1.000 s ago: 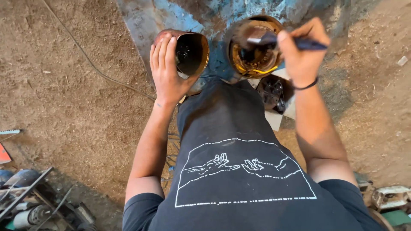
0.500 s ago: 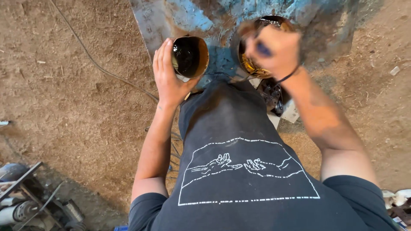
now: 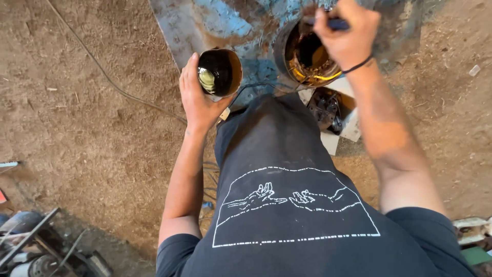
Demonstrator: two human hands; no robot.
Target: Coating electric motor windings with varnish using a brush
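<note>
While the camera looks straight down the person's dark printed shirt [image 3: 297, 205], the scene is best located from the rusty open-ended cylinder [image 3: 307, 54], taken as the landmark. Nearest the viewer, below and left of the cylinder, scrap metal parts [image 3: 36, 246] lie on the dirt floor [image 3: 92, 128]. Directly below the cylinder, just beside the shirt, a dark machined part [image 3: 324, 109] rests on a white block [image 3: 348, 125]. Left of the cylinder and level with it, the left hand [image 3: 197, 97] is wrapped around a small dark can [image 3: 219, 72], fingers closed on its side wall; the can is tilted so that its open mouth faces the camera, and a pale glossy patch shows inside it. A thin cable [image 3: 123, 92] runs across the dirt to the left of the can. At the cylinder's upper rim, the right hand [image 3: 346, 36] is closed around a dark blue handled tool [image 3: 333, 23], held over the opening; the tool's working end cannot be made out. A black band [image 3: 359, 64] circles the right wrist. Yellowish residue lines the cylinder's inner wall. Behind the cylinder, a blue-painted, rust-stained metal sheet [image 3: 215, 25] carries it.
</note>
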